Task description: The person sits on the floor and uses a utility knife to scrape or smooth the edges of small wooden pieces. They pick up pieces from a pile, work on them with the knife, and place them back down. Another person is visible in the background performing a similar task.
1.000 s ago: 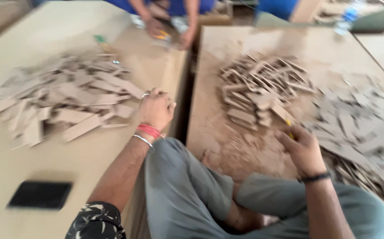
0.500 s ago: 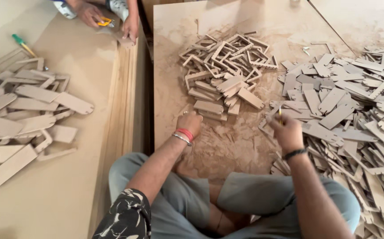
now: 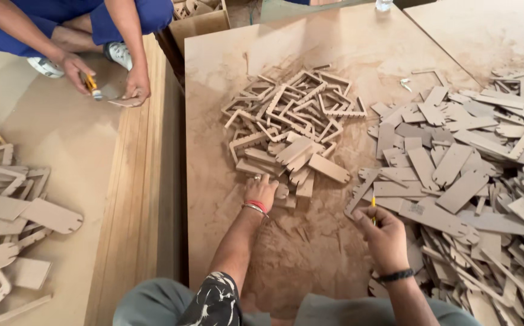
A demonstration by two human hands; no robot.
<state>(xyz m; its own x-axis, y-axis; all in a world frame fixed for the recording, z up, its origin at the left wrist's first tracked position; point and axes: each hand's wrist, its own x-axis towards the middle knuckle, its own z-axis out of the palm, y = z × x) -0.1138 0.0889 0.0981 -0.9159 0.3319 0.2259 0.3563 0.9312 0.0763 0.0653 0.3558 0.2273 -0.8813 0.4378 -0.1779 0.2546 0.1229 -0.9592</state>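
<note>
My left hand (image 3: 263,190), with a ring and red bracelets at the wrist, rests palm down on the near edge of a pile of cut brown fibreboard pieces (image 3: 292,124) on a dusty board (image 3: 226,78). Its fingers touch a small flat piece there. My right hand (image 3: 384,232), wearing a black wristband, is closed around a thin yellow tool (image 3: 373,208) that points up toward the big heap of flat cut pieces (image 3: 473,175) on the right.
Another person in blue sits at the top left; their hands (image 3: 105,81) hold a small yellow tool over a flat piece. More cut pieces (image 3: 14,211) lie at the left. A gap (image 3: 180,199) separates the two boards. My knees are at the bottom.
The view has swung from the left board to the right one. My left hand moved from the left board's edge to the middle pile. My right hand stayed low with the yellow tool.
</note>
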